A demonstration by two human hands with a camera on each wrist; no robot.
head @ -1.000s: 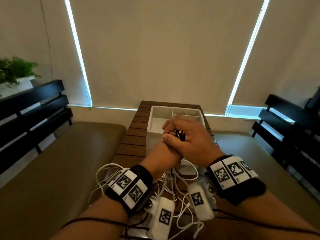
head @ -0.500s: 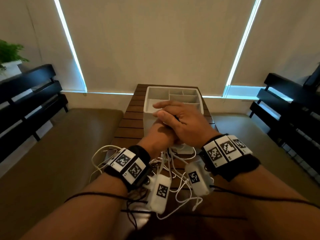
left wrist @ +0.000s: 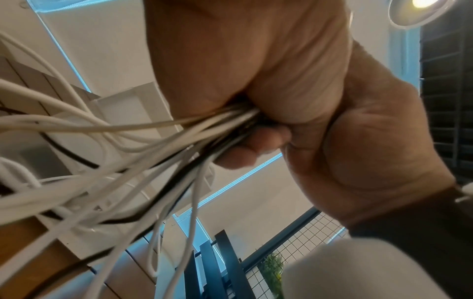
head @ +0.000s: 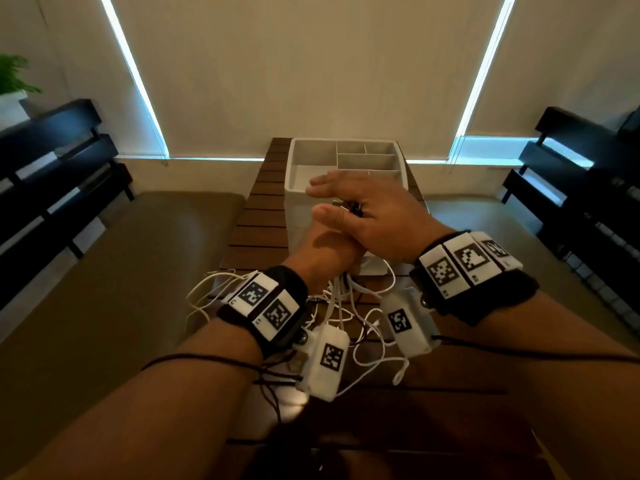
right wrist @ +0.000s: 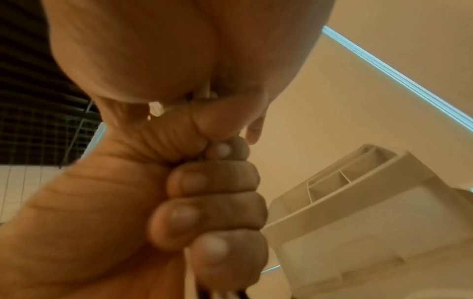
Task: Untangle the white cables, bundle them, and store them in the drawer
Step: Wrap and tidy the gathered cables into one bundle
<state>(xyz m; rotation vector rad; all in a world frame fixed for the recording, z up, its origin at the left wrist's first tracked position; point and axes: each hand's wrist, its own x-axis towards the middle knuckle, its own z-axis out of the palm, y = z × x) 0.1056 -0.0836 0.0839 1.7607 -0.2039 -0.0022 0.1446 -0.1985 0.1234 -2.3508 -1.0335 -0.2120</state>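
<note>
My left hand (head: 322,251) is a raised fist that grips a bunch of white cables (head: 346,306) with a dark one among them. In the left wrist view the cables (left wrist: 128,141) fan out of the left hand (left wrist: 243,60) and hang down. Their loose loops lie on the wooden slat table (head: 263,216). My right hand (head: 374,216) lies over the top of the fist with its fingers stretched out straight. The right wrist view shows the right hand (right wrist: 153,50) above the curled fingers (right wrist: 212,202) of the left. Dark cable ends poke out between the hands.
A white organizer box (head: 294,161) with several open compartments stands on the table just behind my hands, also visible as the organizer box (right wrist: 371,222). Padded brown seats flank the table. Dark slatted benches (head: 62,174) line both sides, and a plant (head: 14,81) sits far left.
The right hand's fingers, curled round the left fist a second ago, have straightened and lifted. The left fist keeps its grip on the cables.
</note>
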